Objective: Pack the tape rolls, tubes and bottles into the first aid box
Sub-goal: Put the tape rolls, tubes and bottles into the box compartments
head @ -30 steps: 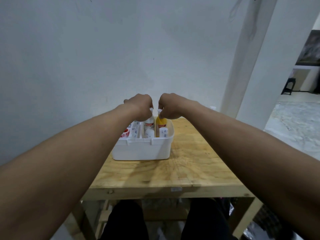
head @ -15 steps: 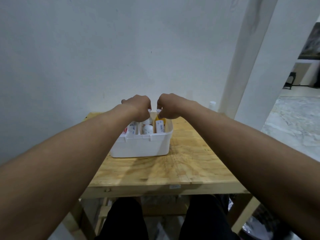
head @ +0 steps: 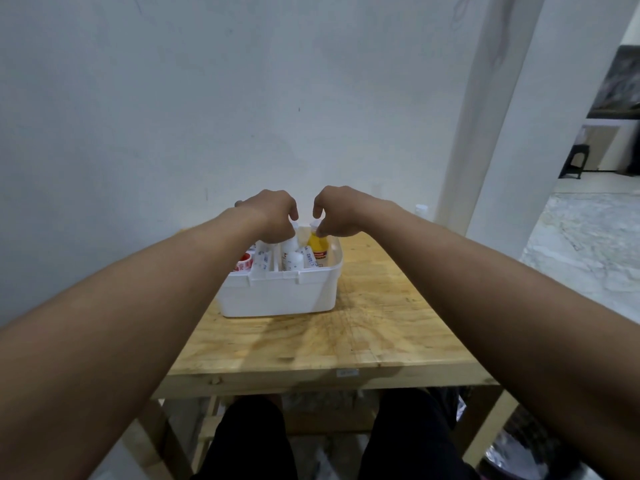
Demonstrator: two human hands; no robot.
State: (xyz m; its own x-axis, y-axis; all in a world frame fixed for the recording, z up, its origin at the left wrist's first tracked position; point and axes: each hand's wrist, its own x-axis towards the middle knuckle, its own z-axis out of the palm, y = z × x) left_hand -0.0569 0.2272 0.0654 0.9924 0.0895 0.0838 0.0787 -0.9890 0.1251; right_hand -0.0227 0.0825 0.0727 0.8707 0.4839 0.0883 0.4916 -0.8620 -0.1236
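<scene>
Plain white wall [head: 173, 98] behind a light wooden table [head: 363, 334], with the white first aid box [head: 277, 292] sitting toward the far end. Both arms reach out over it. Left hand [head: 272, 216] is curled down into the box above the white bottles [head: 291, 254], can't tell if it's actually holding anything. Right hand [head: 337, 213] has its fingers curled at the cap of the yellow bottle [head: 318, 244], which stands upright in the right compartment. Red and white tape roll [head: 244, 263] is on the left side, tubes [head: 263, 259] beside it.

Wooden table [head: 374, 327] carries first aid box [head: 277, 295] (white).
</scene>
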